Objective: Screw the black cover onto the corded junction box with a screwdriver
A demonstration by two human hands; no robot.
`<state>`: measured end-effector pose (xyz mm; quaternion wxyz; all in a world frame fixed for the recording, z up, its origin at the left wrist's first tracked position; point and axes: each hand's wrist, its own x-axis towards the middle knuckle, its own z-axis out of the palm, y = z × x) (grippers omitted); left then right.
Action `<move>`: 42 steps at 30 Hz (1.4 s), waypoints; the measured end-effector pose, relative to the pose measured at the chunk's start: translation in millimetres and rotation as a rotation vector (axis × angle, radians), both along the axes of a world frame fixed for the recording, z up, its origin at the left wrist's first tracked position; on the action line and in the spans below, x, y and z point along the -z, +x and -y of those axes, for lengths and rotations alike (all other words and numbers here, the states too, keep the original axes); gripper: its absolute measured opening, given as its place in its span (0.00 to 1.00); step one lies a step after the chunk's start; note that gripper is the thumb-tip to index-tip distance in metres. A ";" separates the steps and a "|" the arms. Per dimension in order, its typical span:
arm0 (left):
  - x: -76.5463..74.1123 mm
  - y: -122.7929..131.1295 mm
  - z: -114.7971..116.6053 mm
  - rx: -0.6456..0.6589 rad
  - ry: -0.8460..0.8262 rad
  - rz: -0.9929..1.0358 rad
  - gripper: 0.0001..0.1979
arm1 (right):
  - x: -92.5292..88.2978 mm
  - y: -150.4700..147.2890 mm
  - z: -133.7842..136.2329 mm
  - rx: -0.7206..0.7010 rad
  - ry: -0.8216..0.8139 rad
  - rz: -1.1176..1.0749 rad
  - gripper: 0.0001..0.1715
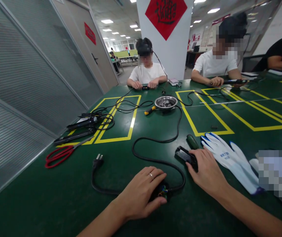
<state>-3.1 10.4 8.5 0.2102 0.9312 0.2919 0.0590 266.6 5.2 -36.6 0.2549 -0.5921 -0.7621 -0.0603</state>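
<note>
My left hand is closed over a small circuit board with colored parts, in a dark housing mostly hidden under the fingers. A black power cord runs out of it on the right, and a cord with a plug comes from under the hand on the left. In my right hand is a black plastic casing half, pinched between thumb and fingers, its hollow inside facing up. Just behind it lies a dark green screwdriver handle. A white work glove rests right of that hand.
Red-handled scissors and a heap of black devices with cables are at left. A metal bowl of small parts stands mid-table beside a yellow-black screwdriver. Across the green table, people handle black devices.
</note>
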 end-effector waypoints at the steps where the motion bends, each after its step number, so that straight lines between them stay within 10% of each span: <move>1: 0.7 -1.8 -1.6 -0.014 -0.004 0.011 0.25 | 0.7 -0.1 -0.4 0.002 0.009 -0.006 0.18; 42: 5.4 -5.6 -19.6 -0.271 -0.042 0.320 0.12 | -10.4 -5.3 9.4 0.104 -0.030 -0.598 0.23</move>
